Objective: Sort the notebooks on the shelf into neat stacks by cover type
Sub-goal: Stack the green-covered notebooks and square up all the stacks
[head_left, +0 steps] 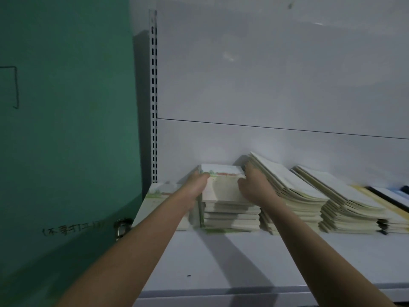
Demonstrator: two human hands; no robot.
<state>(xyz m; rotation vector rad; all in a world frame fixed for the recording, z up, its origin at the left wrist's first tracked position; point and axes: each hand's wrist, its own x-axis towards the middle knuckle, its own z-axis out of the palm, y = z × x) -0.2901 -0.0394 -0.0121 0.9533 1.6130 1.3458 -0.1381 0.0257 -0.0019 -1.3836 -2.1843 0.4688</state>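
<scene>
Squaring the stack (230,209) on the shelf (221,258) beside the green wall: left hand (197,185) and right hand (254,185) both clamp its top notebooks' sides, so better press evenly, aligning edges before the slumped piles (298,196) rightward.

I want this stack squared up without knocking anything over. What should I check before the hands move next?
1. Left hand on the left side of the middle stack: ok.
2. Right hand on its right side: ok.
3. Middle stack edges aligned: not ok, the layers sit slightly offset.
4. Leaning stack to the right kept clear: not ok, it touches the right hand and slopes.
5. Notebook to the left lying flat: cannot tell, the left arm covers part of it.
6. Free shelf in front: ok.
</scene>
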